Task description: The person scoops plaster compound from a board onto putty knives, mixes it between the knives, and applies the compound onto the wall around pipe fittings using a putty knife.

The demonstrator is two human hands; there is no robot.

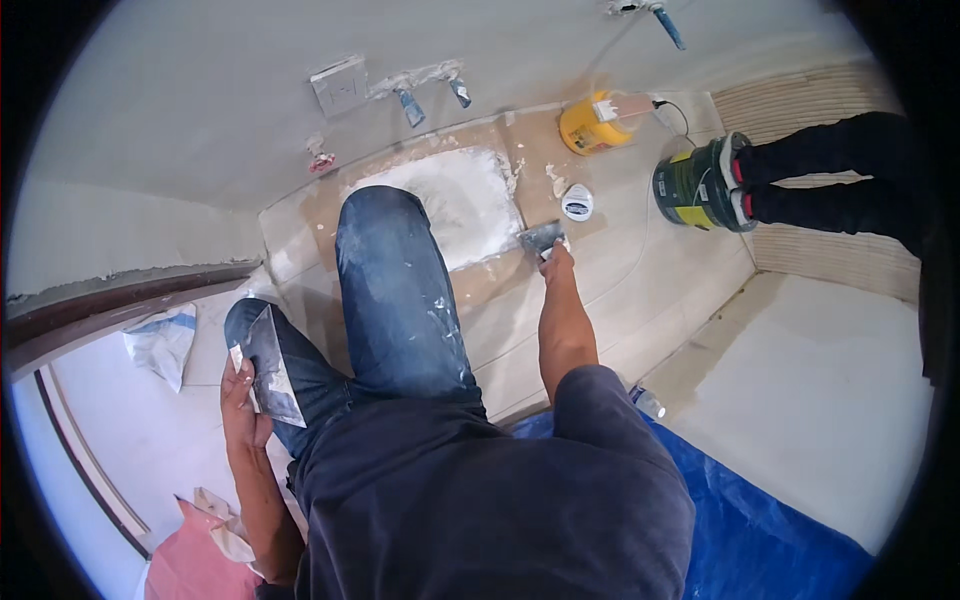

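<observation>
My left hand is closed round the handle of a wide finishing trowel, held beside my left knee with some white residue on its blade. Out to the right, my right hand grips a putty knife, its broad metal blade close to the right edge of a white heap of plaster. That heap spreads over brown cardboard on the floor, and my bent knee hides part of it. A round white lid lies just beyond the putty knife.
A yellow bucket stands by the wall with a mixer-like tool and cord. Another person's feet stand on a dark green bucket. Blue sheeting covers the lower right. A white sack and pink cloth lie left.
</observation>
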